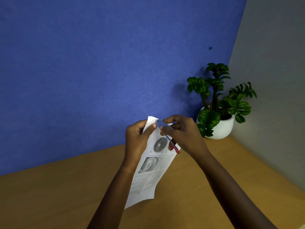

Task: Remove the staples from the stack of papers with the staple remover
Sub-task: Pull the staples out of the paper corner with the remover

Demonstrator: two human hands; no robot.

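Observation:
A stack of printed papers [148, 172] with grey pictures hangs in the air above the wooden desk. My left hand [137, 139] pinches its upper left part, thumb near the top corner. My right hand [183, 134] grips a staple remover [165, 129], a thin metal blade with a red handle end near the palm. The blade's rounded tip lies against the top corner of the papers, right by my left thumb. No staple can be made out.
A potted green plant [219, 103] in a white pot stands at the back right corner of the desk [66, 195]. A blue wall rises behind, and a grey wall closes the right side.

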